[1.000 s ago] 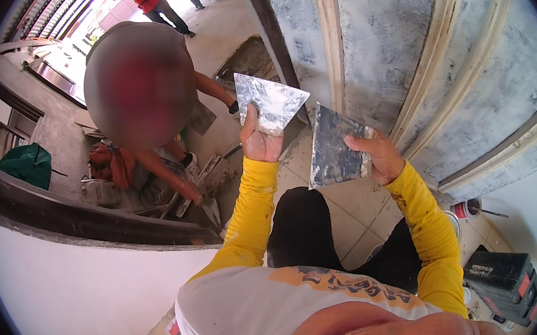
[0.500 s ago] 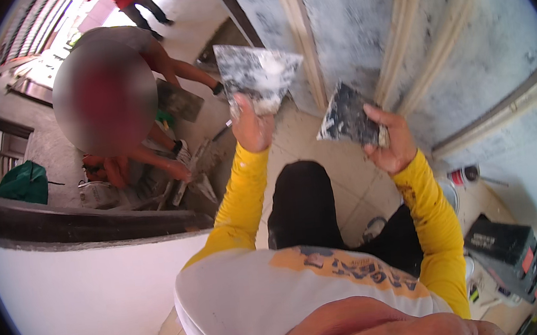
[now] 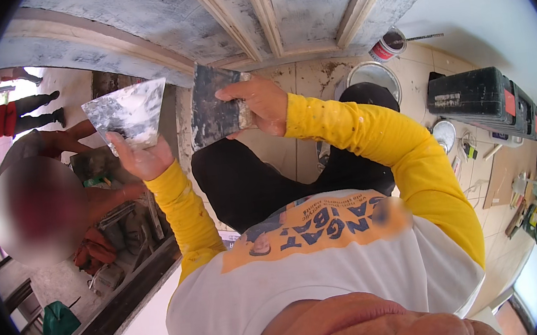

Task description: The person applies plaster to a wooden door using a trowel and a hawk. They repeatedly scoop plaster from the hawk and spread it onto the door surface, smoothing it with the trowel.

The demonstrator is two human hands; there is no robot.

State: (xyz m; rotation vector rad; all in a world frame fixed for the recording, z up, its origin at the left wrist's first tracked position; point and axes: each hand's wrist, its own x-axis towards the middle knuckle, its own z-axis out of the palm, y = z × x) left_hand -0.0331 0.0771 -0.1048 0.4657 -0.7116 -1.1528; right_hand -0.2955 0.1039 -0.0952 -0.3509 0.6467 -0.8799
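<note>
Left hand [image 3: 141, 159]: closed around the base of a putty-smeared scraper [image 3: 127, 113], blade fanned up and left.
Right hand [image 3: 261, 103]: fingers clamped over the top of a dark trowel [image 3: 211, 105], blade hanging down, just right of the scraper; the two blades are near but apart.
Can [image 3: 387, 46]: small, round, red band with a white lid, on the floor against the door, a thin stick across its top.
Bucket [image 3: 373, 75]: round, pale inside, just below the can.
Case [image 3: 478, 97]: black, boxy, red tag on its end, on the tiles at right.
Shirt print [image 3: 316, 224]: orange patch with blue letters on a white shirt.
Door [image 3: 279, 11]: grey, skimmed panels with pale mouldings.
Floor [image 3: 286, 78]: beige tiles, putty-stained.
Co-worker [image 3: 51, 195]: crouched at left, outside the doorway.
</note>
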